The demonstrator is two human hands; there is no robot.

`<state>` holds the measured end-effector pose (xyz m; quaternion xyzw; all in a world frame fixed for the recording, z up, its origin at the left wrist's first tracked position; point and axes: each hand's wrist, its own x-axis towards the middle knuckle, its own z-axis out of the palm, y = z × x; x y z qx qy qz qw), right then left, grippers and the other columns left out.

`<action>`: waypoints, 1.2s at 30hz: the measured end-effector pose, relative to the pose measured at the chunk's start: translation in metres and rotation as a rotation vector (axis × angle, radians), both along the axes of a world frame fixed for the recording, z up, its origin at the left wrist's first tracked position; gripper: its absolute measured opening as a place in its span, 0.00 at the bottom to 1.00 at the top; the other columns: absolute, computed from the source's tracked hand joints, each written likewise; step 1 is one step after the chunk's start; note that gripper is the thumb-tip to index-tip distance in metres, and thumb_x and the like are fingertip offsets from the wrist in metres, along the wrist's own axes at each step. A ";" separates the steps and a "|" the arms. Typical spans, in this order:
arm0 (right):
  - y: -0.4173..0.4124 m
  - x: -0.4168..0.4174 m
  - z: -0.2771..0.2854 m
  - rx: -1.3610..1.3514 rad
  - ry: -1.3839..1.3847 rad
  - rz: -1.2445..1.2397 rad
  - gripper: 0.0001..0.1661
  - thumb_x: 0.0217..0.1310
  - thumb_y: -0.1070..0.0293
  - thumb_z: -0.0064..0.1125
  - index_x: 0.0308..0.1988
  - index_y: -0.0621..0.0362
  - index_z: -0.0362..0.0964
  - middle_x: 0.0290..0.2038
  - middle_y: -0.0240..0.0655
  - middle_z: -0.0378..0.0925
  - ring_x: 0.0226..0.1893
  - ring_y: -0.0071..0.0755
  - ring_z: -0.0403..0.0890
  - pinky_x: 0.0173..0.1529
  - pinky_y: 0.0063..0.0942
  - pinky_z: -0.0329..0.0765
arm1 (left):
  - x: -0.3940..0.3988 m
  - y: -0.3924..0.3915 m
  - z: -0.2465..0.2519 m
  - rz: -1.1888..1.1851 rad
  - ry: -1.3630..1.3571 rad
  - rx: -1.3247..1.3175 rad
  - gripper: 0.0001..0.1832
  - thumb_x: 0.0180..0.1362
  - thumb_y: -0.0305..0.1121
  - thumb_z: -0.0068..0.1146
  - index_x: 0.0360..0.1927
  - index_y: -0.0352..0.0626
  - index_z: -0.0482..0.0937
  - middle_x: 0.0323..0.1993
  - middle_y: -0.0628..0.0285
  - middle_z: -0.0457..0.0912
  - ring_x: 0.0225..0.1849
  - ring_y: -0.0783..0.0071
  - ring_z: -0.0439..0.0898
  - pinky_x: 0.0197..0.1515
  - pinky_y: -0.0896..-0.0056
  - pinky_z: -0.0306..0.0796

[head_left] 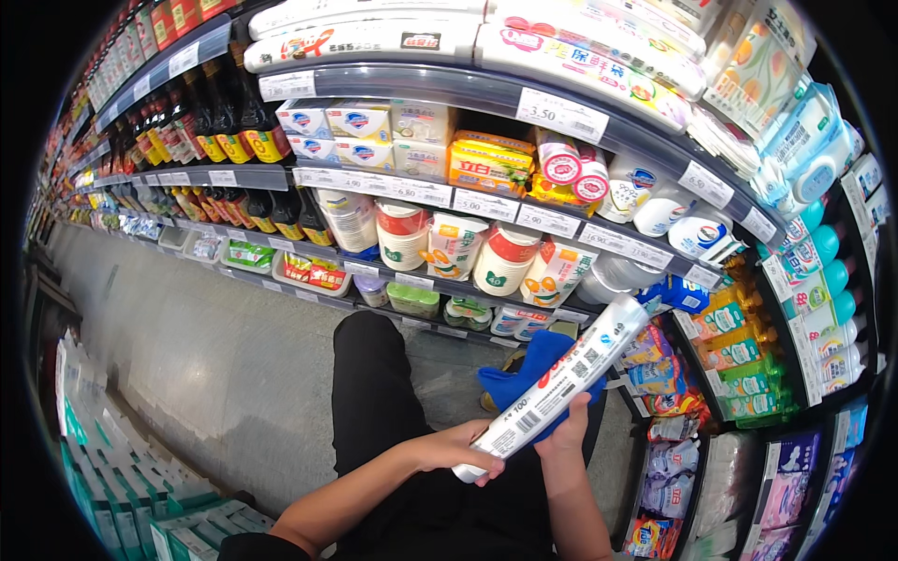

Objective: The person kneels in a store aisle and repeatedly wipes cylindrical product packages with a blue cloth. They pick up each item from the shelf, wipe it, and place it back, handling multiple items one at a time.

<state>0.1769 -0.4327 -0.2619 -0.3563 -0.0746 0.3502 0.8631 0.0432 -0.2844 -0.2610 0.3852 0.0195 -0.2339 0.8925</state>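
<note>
A long white roll of plastic bags point(554, 389), printed with writing and codes, lies slanted across the space before me. My left hand point(473, 452) grips its lower, near end, thumb on top. Under the roll, my right hand point(565, 428) holds a blue cloth point(515, 372) against its underside, thumb raised along the side. The cloth hangs out past both sides of the roll. Part of my right hand's fingers is hidden behind the roll and cloth. The roll's far end points toward the lower shelves on the right.
Ahead stands a shelf unit with bag rolls point(365, 42), boxed soap point(361, 123), paper cups point(403, 235) and price strips. Sauce bottles point(242, 105) line the left. Detergent bottles point(747, 393) and pouches fill the right shelves. Green-and-white packages point(119, 484) stand at lower left, beside the grey floor point(196, 350).
</note>
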 end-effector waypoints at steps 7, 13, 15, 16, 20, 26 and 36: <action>0.004 -0.001 -0.013 -0.035 0.104 -0.068 0.45 0.61 0.35 0.61 0.65 0.54 0.63 0.55 0.32 0.76 0.53 0.35 0.79 0.58 0.39 0.77 | 0.005 -0.016 0.003 0.154 0.009 0.439 0.20 0.54 0.26 0.65 0.50 0.36 0.74 0.33 0.63 0.81 0.27 0.78 0.80 0.33 0.73 0.77; 0.027 -0.001 -0.031 -0.125 0.278 -0.020 0.38 0.71 0.40 0.50 0.65 0.58 0.62 0.58 0.39 0.75 0.58 0.45 0.77 0.65 0.45 0.72 | 0.013 -0.026 0.020 0.387 0.086 1.462 0.24 0.48 0.35 0.65 0.46 0.34 0.72 0.32 0.41 0.84 0.38 0.44 0.85 0.37 0.53 0.79; 0.026 0.002 -0.045 -0.220 0.344 -0.035 0.34 0.72 0.42 0.50 0.62 0.57 0.65 0.54 0.39 0.77 0.54 0.43 0.79 0.61 0.44 0.75 | 0.011 -0.030 0.015 0.440 0.022 1.539 0.23 0.48 0.34 0.64 0.45 0.36 0.69 0.33 0.44 0.83 0.38 0.45 0.84 0.36 0.50 0.79; 0.029 0.001 -0.044 -0.221 0.382 -0.029 0.30 0.72 0.44 0.50 0.59 0.55 0.67 0.49 0.37 0.79 0.50 0.41 0.80 0.58 0.44 0.77 | 0.009 -0.033 0.006 0.492 -0.027 1.574 0.24 0.47 0.34 0.64 0.45 0.36 0.69 0.33 0.44 0.82 0.37 0.45 0.84 0.35 0.50 0.79; 0.029 0.002 -0.057 -0.214 0.352 0.007 0.31 0.73 0.46 0.50 0.61 0.58 0.64 0.54 0.39 0.76 0.54 0.42 0.78 0.61 0.43 0.74 | 0.007 -0.036 -0.007 0.542 -0.166 1.743 0.26 0.46 0.30 0.65 0.48 0.33 0.69 0.36 0.49 0.77 0.40 0.50 0.82 0.34 0.55 0.79; 0.030 0.002 -0.065 -0.269 0.417 0.059 0.27 0.71 0.52 0.53 0.60 0.57 0.65 0.52 0.40 0.77 0.53 0.42 0.79 0.60 0.42 0.74 | 0.006 -0.036 -0.015 0.552 -0.192 1.801 0.33 0.46 0.32 0.66 0.57 0.31 0.70 0.41 0.50 0.75 0.43 0.53 0.80 0.37 0.58 0.79; 0.025 0.002 -0.085 -0.313 0.468 0.210 0.19 0.69 0.56 0.57 0.51 0.57 0.72 0.42 0.34 0.81 0.41 0.31 0.83 0.47 0.31 0.80 | 0.025 -0.038 -0.016 0.666 -0.219 1.729 0.37 0.50 0.46 0.65 0.57 0.27 0.73 0.41 0.50 0.75 0.42 0.53 0.78 0.38 0.59 0.78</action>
